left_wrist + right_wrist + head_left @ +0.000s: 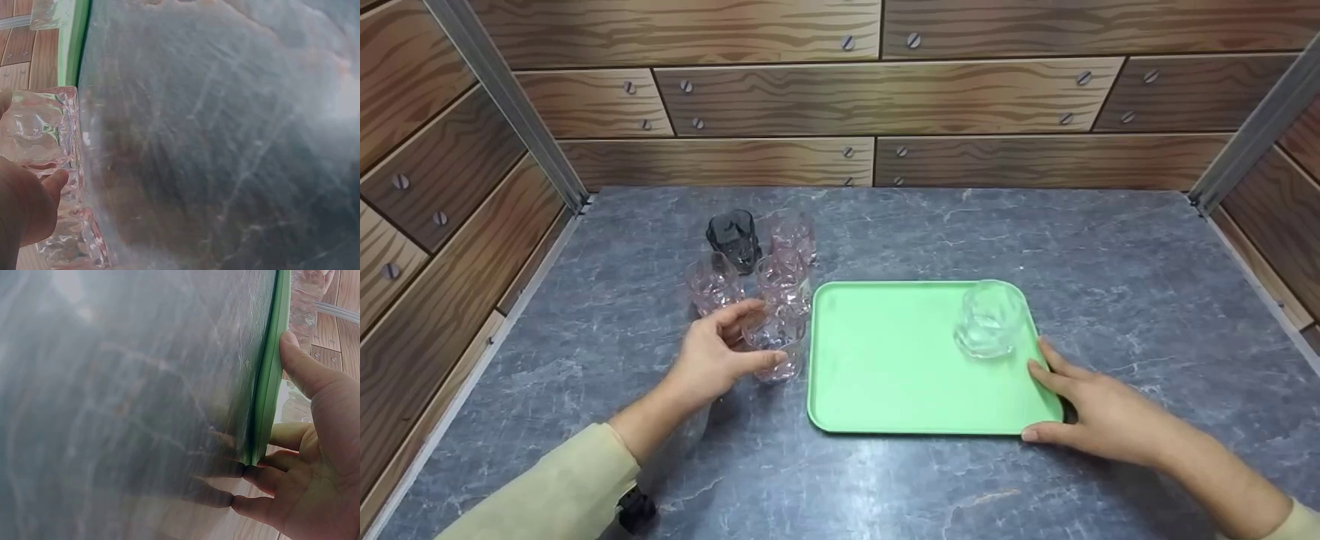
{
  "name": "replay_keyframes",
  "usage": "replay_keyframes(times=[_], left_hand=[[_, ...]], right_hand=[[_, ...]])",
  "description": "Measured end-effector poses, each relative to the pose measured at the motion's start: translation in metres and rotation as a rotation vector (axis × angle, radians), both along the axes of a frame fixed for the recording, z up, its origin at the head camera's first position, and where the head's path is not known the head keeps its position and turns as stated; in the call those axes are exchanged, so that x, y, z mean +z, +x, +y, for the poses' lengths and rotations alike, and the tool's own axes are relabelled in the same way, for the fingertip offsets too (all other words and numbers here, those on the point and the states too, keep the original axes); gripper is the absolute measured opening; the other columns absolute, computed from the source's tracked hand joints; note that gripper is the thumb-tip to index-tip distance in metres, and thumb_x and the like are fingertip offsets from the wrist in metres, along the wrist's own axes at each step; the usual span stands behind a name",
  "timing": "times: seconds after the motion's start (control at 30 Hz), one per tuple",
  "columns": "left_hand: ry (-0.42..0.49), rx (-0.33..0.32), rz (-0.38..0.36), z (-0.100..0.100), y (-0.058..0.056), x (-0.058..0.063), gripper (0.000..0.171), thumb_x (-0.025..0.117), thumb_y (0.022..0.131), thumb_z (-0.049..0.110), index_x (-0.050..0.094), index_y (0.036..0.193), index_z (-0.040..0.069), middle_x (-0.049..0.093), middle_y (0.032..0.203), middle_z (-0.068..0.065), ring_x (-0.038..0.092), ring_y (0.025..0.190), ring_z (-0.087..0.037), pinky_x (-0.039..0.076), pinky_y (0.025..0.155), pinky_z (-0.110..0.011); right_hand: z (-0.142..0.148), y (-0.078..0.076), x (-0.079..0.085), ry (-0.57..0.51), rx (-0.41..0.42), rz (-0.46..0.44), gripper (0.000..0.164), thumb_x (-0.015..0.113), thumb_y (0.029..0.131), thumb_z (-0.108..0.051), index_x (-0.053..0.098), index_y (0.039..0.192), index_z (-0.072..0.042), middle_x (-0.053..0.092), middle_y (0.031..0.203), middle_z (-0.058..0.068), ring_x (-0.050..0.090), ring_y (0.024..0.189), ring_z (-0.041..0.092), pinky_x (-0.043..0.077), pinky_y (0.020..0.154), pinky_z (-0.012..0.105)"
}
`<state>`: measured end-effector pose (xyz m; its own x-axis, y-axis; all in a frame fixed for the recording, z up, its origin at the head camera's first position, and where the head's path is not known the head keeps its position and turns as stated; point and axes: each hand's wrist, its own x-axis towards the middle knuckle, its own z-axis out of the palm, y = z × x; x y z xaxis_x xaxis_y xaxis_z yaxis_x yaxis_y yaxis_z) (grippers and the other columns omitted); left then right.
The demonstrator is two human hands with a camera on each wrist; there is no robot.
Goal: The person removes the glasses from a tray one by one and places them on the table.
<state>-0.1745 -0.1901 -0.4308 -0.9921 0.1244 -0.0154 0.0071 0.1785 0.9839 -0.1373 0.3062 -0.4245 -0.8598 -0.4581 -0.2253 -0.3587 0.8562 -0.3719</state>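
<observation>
My left hand (711,361) holds a clear, pink-tinted glass (781,343), thumb along its near side and fingers at its back. This glass stands just left of the green tray (885,386); in the left wrist view its faceted wall (36,126) shows close up. At the tray's front right corner, my right hand (1114,414) grips the edge, the thumb at the front and the fingers along the right side. On the tray, towards the back right, is a clear glass (988,322).
Behind the left hand stand several more glasses: a dark grey one (733,236) and pink-tinted ones, at the left (714,285), in the middle (784,271) and at the back (795,231). Wood-patterned panels (780,97) wall in the grey marbled table (1095,247).
</observation>
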Motion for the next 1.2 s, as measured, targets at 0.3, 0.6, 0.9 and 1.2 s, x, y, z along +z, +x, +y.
replay_keyframes(times=[0.3, 0.6, 0.9, 1.2], left_hand=[[-0.037, 0.017, 0.006, 0.0024, -0.0014, -0.0045, 0.089, 0.098, 0.073, 0.008, 0.056, 0.151, 0.005, 0.063, 0.148, -0.012, 0.063, 0.133, -0.03, 0.05, 0.112, -0.037], [-0.032, 0.003, 0.002, 0.0039, -0.0011, -0.0057, 0.09, 0.098, 0.073, 0.009, 0.054, 0.153, 0.006, 0.061, 0.149, -0.014, 0.065, 0.129, -0.032, 0.051, 0.111, -0.037], [-0.03, -0.006, 0.03, 0.0065, -0.0028, -0.0061, 0.089, 0.096, 0.075, 0.006, 0.052, 0.153, 0.001, 0.061, 0.149, -0.018, 0.061, 0.134, -0.034, 0.049, 0.113, -0.039], [-0.066, -0.06, 0.037, 0.0014, -0.0002, -0.0036, 0.093, 0.095, 0.079, 0.008, 0.046, 0.157, 0.001, 0.055, 0.154, -0.02, 0.061, 0.134, -0.036, 0.052, 0.111, -0.043]], right_hand=[[-0.0001, 0.0013, -0.0003, -0.004, -0.005, 0.02, 0.11, 0.064, 0.088, -0.079, 0.041, 0.16, 0.002, 0.019, 0.17, 0.031, 0.039, 0.144, 0.057, 0.042, 0.109, 0.073], [-0.0015, 0.0013, -0.0005, 0.006, -0.013, 0.021, 0.112, 0.063, 0.087, -0.081, 0.042, 0.159, 0.002, 0.019, 0.17, 0.032, 0.039, 0.144, 0.058, 0.042, 0.108, 0.074], [0.0001, 0.0018, -0.0013, 0.005, -0.02, 0.016, 0.112, 0.063, 0.087, -0.081, 0.042, 0.16, 0.001, 0.019, 0.17, 0.031, 0.039, 0.144, 0.057, 0.042, 0.108, 0.074], [-0.0014, 0.0027, -0.0011, -0.006, -0.008, 0.039, 0.111, 0.063, 0.088, -0.08, 0.042, 0.159, 0.002, 0.02, 0.169, 0.032, 0.039, 0.144, 0.058, 0.041, 0.109, 0.073]])
